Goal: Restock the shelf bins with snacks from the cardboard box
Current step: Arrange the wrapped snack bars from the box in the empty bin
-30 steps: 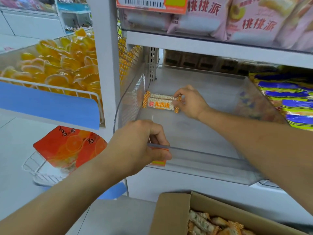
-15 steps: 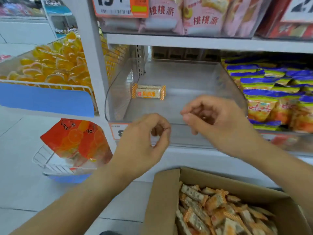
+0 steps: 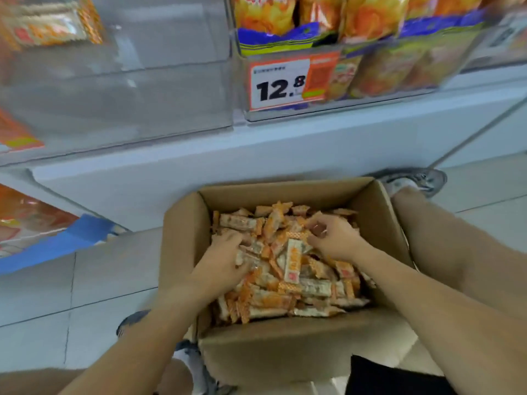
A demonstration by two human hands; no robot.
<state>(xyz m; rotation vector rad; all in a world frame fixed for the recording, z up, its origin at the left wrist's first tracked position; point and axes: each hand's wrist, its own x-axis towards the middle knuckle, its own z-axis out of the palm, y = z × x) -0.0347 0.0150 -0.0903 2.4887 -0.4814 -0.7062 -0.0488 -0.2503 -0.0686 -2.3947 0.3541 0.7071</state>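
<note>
An open cardboard box (image 3: pixel 182 240) stands on the floor below the shelf, filled with several orange-and-white wrapped snack bars (image 3: pixel 293 263). Both my hands are down inside it. My left hand (image 3: pixel 225 260) digs into the left side of the pile, its fingers curled round a few bars. Further back and to the right, my right hand (image 3: pixel 333 238) has its fingers and thumb curled on a bar. The clear shelf bin (image 3: pixel 142 95) is above at the upper left, with one blurred snack bar (image 3: pixel 54 27) lying in it.
A neighbouring bin holds yellow-and-purple snack bags (image 3: pixel 370 21) behind a 12.8 price tag (image 3: pixel 278 84). A blue-edged basket (image 3: pixel 57 240) with orange packs sits low at the left. My shoe (image 3: pixel 413 181) stands beside the box on the tiled floor.
My right hand left a bar in the bin and both hands drew back from the shelf and dropped into the box. The view tilted down from the shelf to the box.
</note>
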